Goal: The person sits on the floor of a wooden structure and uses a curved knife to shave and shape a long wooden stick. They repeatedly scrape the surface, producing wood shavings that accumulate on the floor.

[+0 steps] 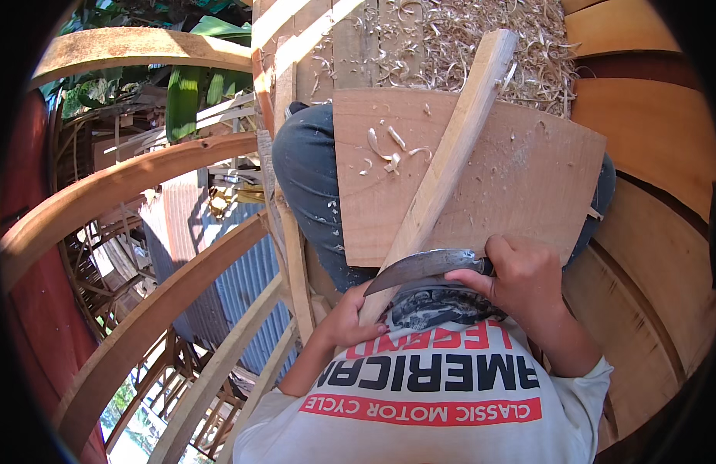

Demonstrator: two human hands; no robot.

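A long square wooden stick [451, 158] slants across a brown board [528, 182] that rests over my lap. My left hand [350, 321] is wrapped round the stick's near end, close to my shirt. In my right hand [528, 274] is a knife [424, 268] with a broad curved blade, its dark handle mostly hidden by the fingers. The blade lies across the stick just beyond my left hand, its tip pointing left; whether the edge bites into the wood I cannot tell. A few curled shavings [389, 147] lie on the board's left part.
Beyond the board, many wood shavings [489, 58] cover the plank floor [354, 50]. Curved wooden ribs [126, 174] rise at the left, with corrugated metal sheets [250, 271] behind them. Overlapping curved planks [644, 131] form a wall at the right.
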